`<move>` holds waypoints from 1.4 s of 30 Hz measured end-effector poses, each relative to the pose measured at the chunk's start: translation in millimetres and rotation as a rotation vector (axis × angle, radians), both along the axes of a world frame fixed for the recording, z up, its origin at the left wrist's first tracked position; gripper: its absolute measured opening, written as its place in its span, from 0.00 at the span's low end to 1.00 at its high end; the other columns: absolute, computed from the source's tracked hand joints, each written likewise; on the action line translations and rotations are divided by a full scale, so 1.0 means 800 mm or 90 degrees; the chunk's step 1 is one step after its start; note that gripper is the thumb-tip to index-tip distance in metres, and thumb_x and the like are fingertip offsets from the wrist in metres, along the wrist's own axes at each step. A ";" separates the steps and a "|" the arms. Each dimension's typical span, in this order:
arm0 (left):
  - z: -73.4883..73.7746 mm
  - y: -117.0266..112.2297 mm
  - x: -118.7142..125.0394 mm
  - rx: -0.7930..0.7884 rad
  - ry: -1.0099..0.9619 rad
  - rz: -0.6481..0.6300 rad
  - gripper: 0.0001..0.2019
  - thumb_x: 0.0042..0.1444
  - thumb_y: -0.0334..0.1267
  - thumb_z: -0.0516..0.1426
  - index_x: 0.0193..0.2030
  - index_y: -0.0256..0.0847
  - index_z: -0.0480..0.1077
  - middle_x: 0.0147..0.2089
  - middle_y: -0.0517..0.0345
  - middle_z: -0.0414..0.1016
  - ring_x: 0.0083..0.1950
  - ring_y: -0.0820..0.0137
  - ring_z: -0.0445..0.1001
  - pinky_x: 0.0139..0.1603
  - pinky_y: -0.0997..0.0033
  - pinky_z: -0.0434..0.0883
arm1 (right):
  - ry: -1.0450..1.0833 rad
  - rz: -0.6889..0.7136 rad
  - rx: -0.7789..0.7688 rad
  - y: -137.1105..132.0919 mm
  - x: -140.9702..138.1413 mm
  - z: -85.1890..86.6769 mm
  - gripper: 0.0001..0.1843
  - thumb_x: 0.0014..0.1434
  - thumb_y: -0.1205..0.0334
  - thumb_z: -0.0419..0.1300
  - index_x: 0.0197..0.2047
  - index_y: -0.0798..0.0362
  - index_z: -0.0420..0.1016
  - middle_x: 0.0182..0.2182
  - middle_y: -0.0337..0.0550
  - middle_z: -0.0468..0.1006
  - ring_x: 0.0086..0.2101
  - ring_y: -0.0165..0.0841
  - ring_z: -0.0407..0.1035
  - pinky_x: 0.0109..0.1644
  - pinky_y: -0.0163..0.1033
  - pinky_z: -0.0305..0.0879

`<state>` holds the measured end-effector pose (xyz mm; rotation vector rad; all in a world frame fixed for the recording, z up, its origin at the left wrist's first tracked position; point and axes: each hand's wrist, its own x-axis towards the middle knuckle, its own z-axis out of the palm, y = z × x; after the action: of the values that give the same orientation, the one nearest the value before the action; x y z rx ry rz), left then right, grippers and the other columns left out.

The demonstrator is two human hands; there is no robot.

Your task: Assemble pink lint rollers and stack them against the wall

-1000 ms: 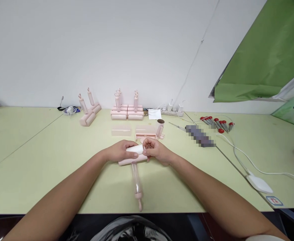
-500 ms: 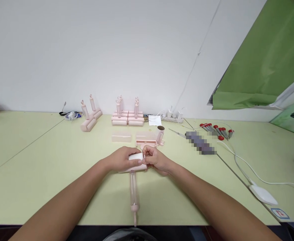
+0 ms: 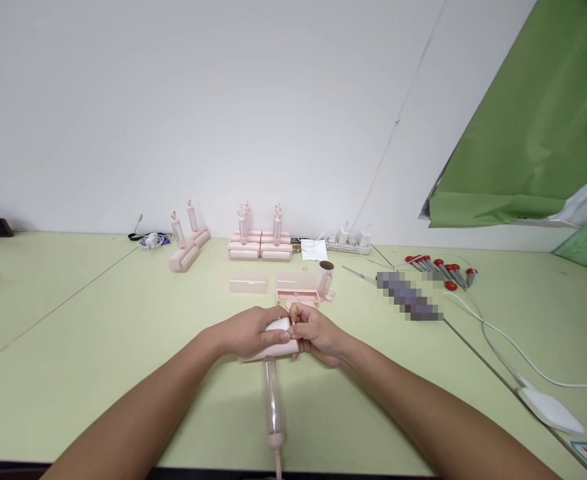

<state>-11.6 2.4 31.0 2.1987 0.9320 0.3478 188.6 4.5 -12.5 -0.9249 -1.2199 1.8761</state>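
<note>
A pink lint roller [image 3: 273,393] lies on the pale green table [image 3: 98,333], its clear handle pointing toward me. My left hand [image 3: 246,332] is wrapped over the white roll [image 3: 279,325] at the roller's head. My right hand [image 3: 313,331] pinches at the right end of that roll, fingers closed together. Both hands touch the roller head in the middle of the table.
Behind my hands lie clear pink covers [image 3: 247,285] and loose roller parts [image 3: 298,293]. Finished pink rollers [image 3: 258,247] and another pair [image 3: 188,247] stand near the wall. Red-handled screwdrivers [image 3: 441,272], a power strip [image 3: 348,243] and a white cable [image 3: 523,360] lie right.
The view has tilted slightly, so everything sits lower in the frame. My hands have stayed on the roller head, with the right fingers closing tighter at the roll's end.
</note>
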 end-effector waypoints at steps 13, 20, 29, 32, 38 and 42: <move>-0.010 -0.005 0.018 0.062 0.079 0.102 0.22 0.63 0.57 0.47 0.55 0.49 0.68 0.48 0.53 0.79 0.46 0.56 0.76 0.40 0.66 0.66 | -0.043 -0.075 0.020 0.007 -0.007 -0.007 0.14 0.38 0.69 0.61 0.27 0.50 0.59 0.19 0.27 0.65 0.17 0.26 0.64 0.15 0.32 0.65; -0.010 -0.016 0.031 0.081 0.113 0.166 0.20 0.66 0.51 0.43 0.55 0.48 0.67 0.47 0.51 0.78 0.47 0.57 0.76 0.41 0.65 0.68 | -0.130 -0.133 0.091 0.009 -0.010 -0.016 0.09 0.38 0.66 0.56 0.26 0.50 0.58 0.16 0.27 0.64 0.14 0.26 0.61 0.10 0.30 0.58; -0.024 -0.010 0.031 0.073 0.022 0.238 0.22 0.67 0.50 0.41 0.59 0.45 0.64 0.48 0.48 0.78 0.49 0.55 0.75 0.45 0.62 0.66 | -0.189 -0.142 0.212 0.012 -0.006 -0.026 0.07 0.42 0.66 0.53 0.28 0.49 0.59 0.18 0.29 0.66 0.19 0.28 0.65 0.20 0.33 0.61; -0.032 -0.005 0.031 0.071 -0.048 0.294 0.23 0.67 0.52 0.41 0.61 0.44 0.61 0.47 0.49 0.77 0.49 0.56 0.74 0.45 0.61 0.65 | -0.247 -0.157 0.309 0.016 -0.001 -0.030 0.06 0.44 0.68 0.52 0.29 0.51 0.63 0.20 0.32 0.67 0.24 0.29 0.65 0.26 0.33 0.59; -0.044 0.005 0.026 0.090 -0.216 0.377 0.22 0.64 0.56 0.45 0.54 0.44 0.61 0.30 0.61 0.70 0.33 0.64 0.70 0.35 0.67 0.62 | -0.364 -0.124 0.474 0.019 0.006 -0.030 0.10 0.47 0.74 0.51 0.30 0.53 0.69 0.28 0.38 0.72 0.30 0.31 0.66 0.36 0.36 0.61; -0.050 0.012 0.026 0.029 -0.383 0.418 0.22 0.59 0.58 0.52 0.50 0.44 0.59 0.27 0.66 0.65 0.28 0.68 0.67 0.29 0.71 0.62 | -0.397 -0.117 0.515 0.016 0.006 -0.026 0.11 0.49 0.75 0.51 0.32 0.53 0.71 0.29 0.39 0.73 0.32 0.32 0.67 0.38 0.36 0.61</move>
<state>9.3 11.9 -9.1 1.6007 1.2577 1.2608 193.1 17.0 -33.0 -1.1084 -1.9603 0.7961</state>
